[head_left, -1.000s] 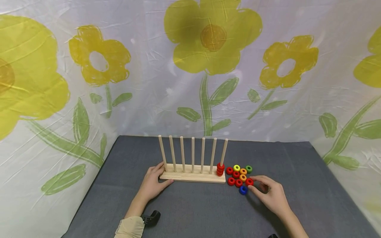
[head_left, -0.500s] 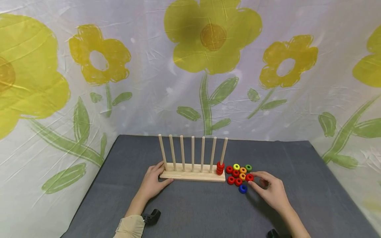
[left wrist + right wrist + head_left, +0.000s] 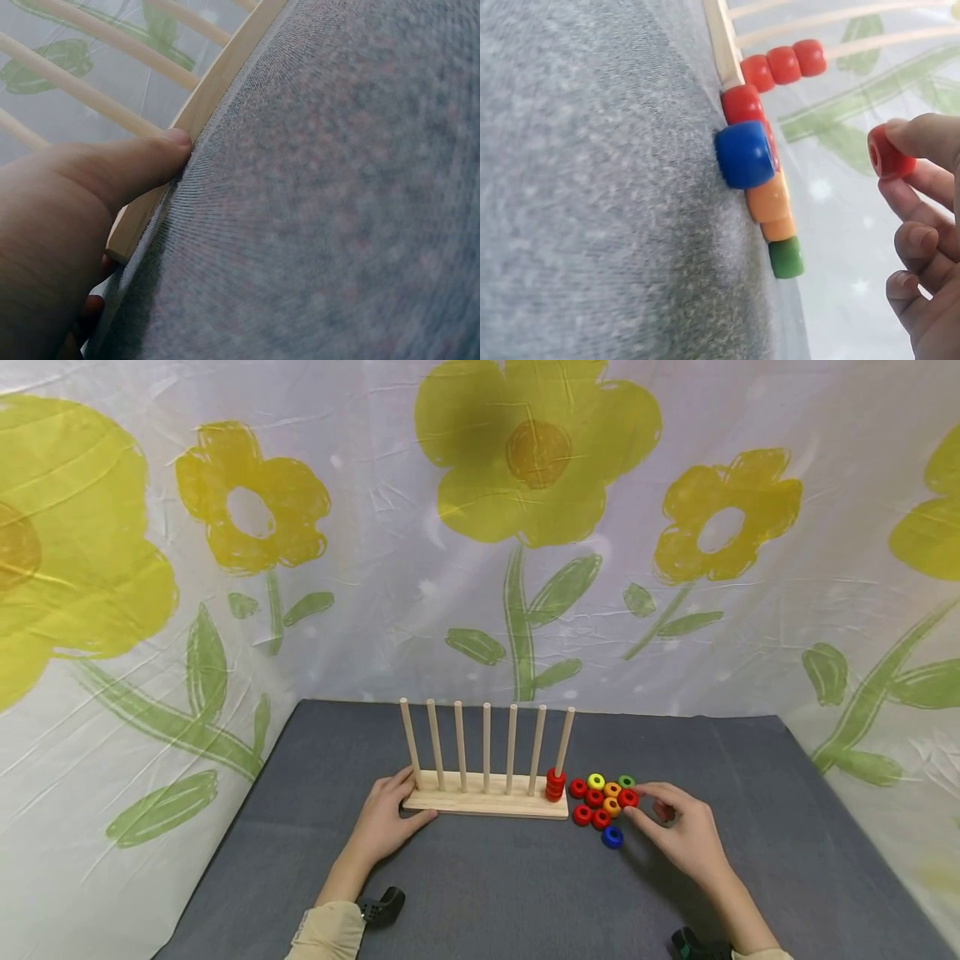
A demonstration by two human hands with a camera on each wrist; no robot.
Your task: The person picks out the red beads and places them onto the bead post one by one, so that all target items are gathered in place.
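A wooden peg rack [image 3: 487, 807] with a row of upright pegs stands on the cloth. My left hand [image 3: 385, 823] grips its left end, the thumb [image 3: 161, 154] along the front edge and the other fingers round behind. Three red beads [image 3: 784, 65] are stacked on the rightmost peg. My right hand [image 3: 681, 831] pinches a red bead [image 3: 889, 152] between thumb and fingers, held up off the cloth with its hole showing. Beside the rack's right end lie loose beads: several red, two orange [image 3: 611, 807], one yellow [image 3: 596, 782], one green [image 3: 626, 782] and one blue [image 3: 612, 837].
A dark grey cloth [image 3: 487, 893] covers the table. Behind it and at both sides hangs a white sheet [image 3: 375, 610] printed with yellow flowers. Black straps with devices [image 3: 382, 907] are on both wrists.
My right hand has lifted the red bead and moved it slightly away from me, toward the green bead. The left hand and the rack have stayed put.
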